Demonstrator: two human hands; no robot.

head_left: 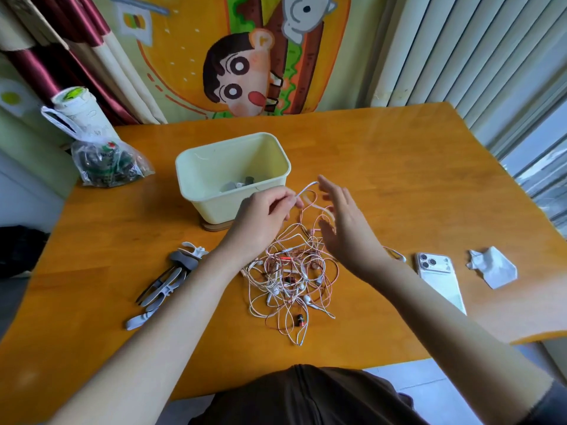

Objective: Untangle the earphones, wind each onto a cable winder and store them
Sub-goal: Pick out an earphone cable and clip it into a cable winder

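Observation:
A tangle of white and pink earphone cables (291,277) lies on the orange wooden table (399,167), with several earbuds in it. My left hand (264,219) pinches a white cable (306,190) and lifts it above the heap. My right hand (343,222) hovers just right of the raised strands, fingers straight and spread, holding nothing. Several grey and white cable winders (167,285) lie in a pile to the left of the tangle. A pale yellow plastic bin (214,207) stands behind the heap with a few small items at its bottom.
A white phone (438,277) lies face down to the right, with a crumpled tissue (492,266) beyond it. A clear plastic bag (104,164) and a white wrapped cup (81,115) stand at the table's far left corner.

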